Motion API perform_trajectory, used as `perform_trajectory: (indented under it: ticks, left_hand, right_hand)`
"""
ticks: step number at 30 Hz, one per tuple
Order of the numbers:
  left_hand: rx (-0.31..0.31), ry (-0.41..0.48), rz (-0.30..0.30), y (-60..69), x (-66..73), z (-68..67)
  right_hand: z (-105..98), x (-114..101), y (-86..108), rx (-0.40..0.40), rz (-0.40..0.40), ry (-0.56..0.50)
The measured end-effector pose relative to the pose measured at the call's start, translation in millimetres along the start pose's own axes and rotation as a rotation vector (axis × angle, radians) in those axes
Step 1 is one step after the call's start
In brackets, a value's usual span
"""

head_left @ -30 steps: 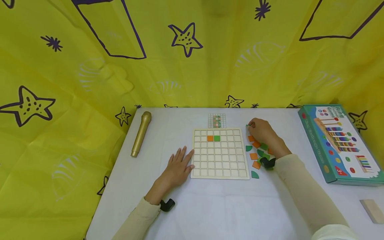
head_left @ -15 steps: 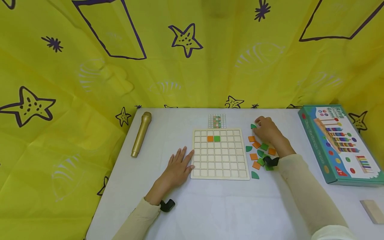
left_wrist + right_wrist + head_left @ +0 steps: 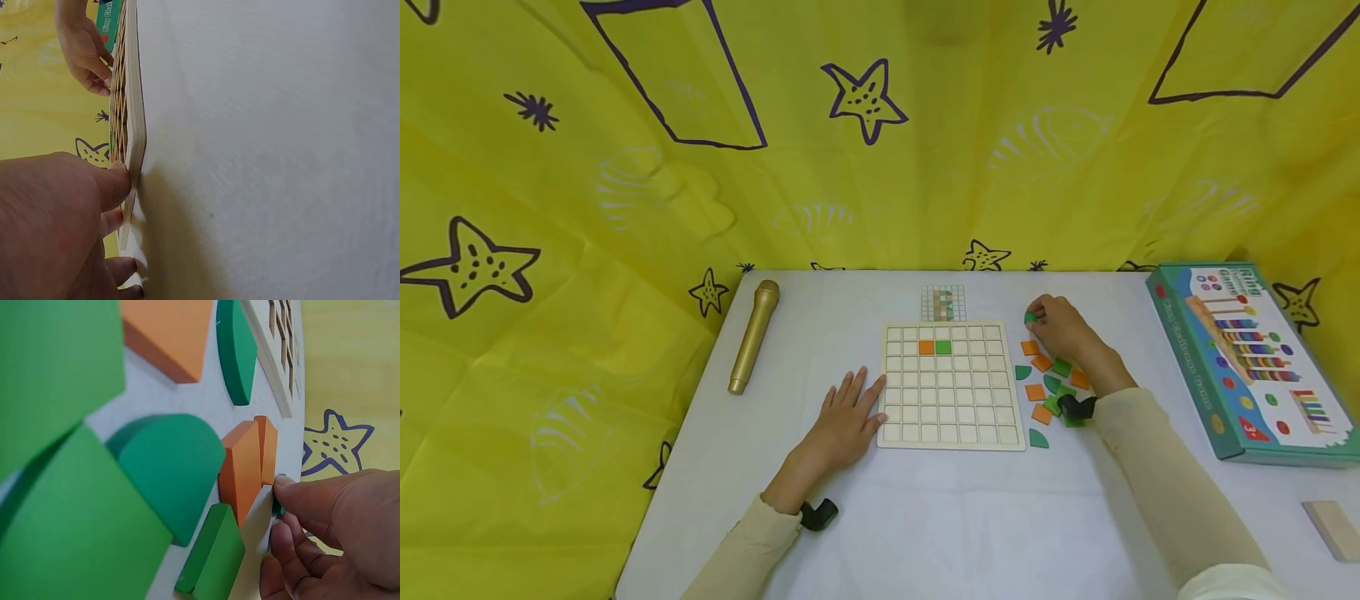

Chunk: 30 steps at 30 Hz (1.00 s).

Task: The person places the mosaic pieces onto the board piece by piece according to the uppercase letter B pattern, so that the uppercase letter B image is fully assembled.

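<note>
My right hand (image 3: 1062,327) pinches a dark green quarter-circle tile (image 3: 1031,317) between thumb and fingers, low over the white table beyond the loose tiles. In the right wrist view only a sliver of that tile (image 3: 279,506) shows past the thumb. The square wooden grid board (image 3: 955,398) lies mid-table, with an orange square tile (image 3: 927,347) and a green square tile (image 3: 943,347) side by side in its second row. My left hand (image 3: 842,421) rests with fingers spread at the board's left edge; in the left wrist view its thumb (image 3: 115,185) touches that edge.
Several loose orange (image 3: 1034,392) and green tiles (image 3: 1062,367) lie right of the board. Behind it is a small printed grid card (image 3: 943,303). A gold microphone (image 3: 754,337) lies left; a game box (image 3: 1255,367) and wooden block (image 3: 1331,529) are right.
Half a second ago my right fingers were spread above the green quarter-circle tile, to the right of where they were earlier. Now they pinch it. My left hand has stayed put.
</note>
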<state>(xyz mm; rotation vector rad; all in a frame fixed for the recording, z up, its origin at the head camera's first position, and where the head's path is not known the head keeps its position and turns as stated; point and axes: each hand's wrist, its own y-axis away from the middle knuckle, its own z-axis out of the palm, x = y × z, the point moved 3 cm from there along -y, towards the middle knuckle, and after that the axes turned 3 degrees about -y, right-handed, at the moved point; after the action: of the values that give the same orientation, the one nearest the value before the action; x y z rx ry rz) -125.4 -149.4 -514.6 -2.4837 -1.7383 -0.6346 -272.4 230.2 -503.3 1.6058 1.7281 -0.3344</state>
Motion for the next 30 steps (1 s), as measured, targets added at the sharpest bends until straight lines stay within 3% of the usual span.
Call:
perform_trajectory:
  ticks: [6,15,22,30]
  left_hand:
    - [-0.001,0.002,0.001,0.3,0.3,0.1]
    - [0.000,0.006,0.000,1.0,0.1,1.2]
    - [0.001,0.009,0.001,0.6,-0.3,1.0]
    - [0.000,-0.001,0.001,0.1,-0.7,0.5]
  right_hand:
    - [2.0,0.4,0.8,-0.008,0.008,0.029]
    - [6.8,-5.5,4.2,-0.025,-0.081,0.085]
    - [7.9,-13.2,7.4,-0.021,-0.090,0.082]
    - [17.8,-34.1,10.0,-0.010,-0.175,0.042]
